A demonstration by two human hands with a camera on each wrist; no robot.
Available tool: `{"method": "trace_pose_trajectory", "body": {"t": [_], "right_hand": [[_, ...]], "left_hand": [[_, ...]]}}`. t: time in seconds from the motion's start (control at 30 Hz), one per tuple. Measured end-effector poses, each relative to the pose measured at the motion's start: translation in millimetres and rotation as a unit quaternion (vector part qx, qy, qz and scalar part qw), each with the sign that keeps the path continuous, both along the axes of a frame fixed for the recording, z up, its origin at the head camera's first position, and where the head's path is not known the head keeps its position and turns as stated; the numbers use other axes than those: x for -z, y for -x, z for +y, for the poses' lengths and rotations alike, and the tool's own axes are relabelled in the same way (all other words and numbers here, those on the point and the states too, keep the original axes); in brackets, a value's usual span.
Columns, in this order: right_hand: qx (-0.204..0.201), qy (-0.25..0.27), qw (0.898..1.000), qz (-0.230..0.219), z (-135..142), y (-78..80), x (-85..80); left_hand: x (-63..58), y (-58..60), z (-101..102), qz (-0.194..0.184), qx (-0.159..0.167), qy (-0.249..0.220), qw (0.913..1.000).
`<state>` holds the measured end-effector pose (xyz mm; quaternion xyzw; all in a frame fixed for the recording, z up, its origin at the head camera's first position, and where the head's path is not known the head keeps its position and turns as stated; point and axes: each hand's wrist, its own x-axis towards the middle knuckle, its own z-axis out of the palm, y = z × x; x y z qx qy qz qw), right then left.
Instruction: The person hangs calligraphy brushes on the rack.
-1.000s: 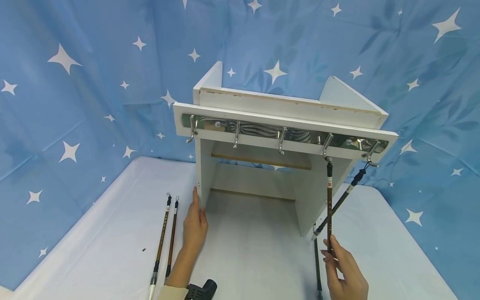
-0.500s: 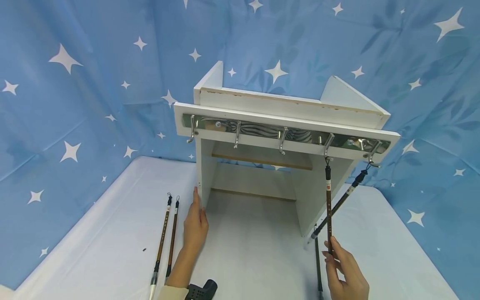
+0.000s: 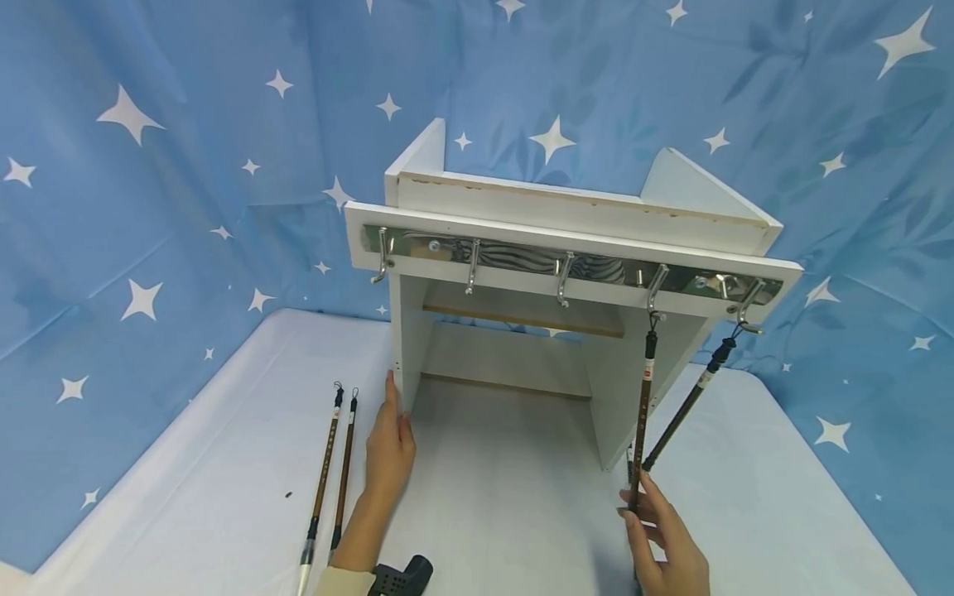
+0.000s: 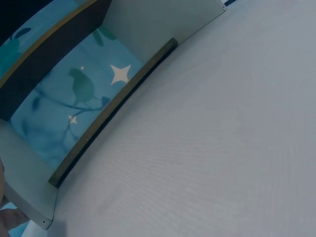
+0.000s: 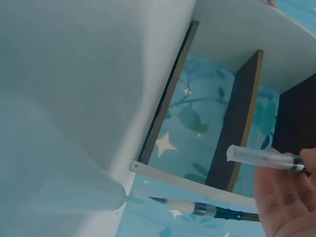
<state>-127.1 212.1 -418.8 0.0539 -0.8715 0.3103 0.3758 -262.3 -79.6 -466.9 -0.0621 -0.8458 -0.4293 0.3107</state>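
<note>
My right hand (image 3: 668, 542) pinches a writing brush (image 3: 643, 422) near its lower end. The cord loop at the brush's top is on the fourth hook (image 3: 656, 290) of a white rack, and its lower end tilts slightly left. In the right wrist view its tip wears a clear cap (image 5: 264, 157). Another brush (image 3: 689, 401) hangs slanted from the end hook (image 3: 751, 306); its bristles (image 5: 173, 203) show below the hand. My left hand (image 3: 389, 451) rests against the rack's left side panel (image 3: 408, 348), fingers straight along it.
Two brushes (image 3: 324, 463) lie on the white-covered table (image 3: 224, 463) left of my left arm. Another brush (image 3: 630, 463) lies at the right, mostly hidden behind my right hand. Three other hooks (image 3: 473, 265) hold nothing. A blue star-patterned curtain (image 3: 224, 124) hangs behind.
My right hand has moved a little left, tilting the brush's lower end left. The end-hook brush has swung slightly, its lower end now behind the hand. My left hand stays put.
</note>
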Motion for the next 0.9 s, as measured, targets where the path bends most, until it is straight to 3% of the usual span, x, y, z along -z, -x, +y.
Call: {"method": "trace_pose_trajectory", "body": {"t": [0.13,0.67,0.8,0.9], "right_hand": [[0.028,-0.010,0.998,-0.049,-0.7,1.5,1.7],[0.022,-0.060,0.991,-0.114,3.1,3.5,5.0],[0.043,-0.074,0.985,-0.147,12.7,4.0,4.1],[0.065,-0.079,0.972,-0.214,23.6,5.6,1.6]], "left_hand": [[-0.1,0.0,0.1,-0.005,-0.001,0.003,1.0000],[-0.1,-0.9,0.2,-0.014,-0.003,-0.002,0.9999],[0.7,-0.1,0.4,-0.010,-0.004,0.000,0.9999],[1.3,1.0,0.4,-0.007,-0.003,0.000,1.0000]]}}
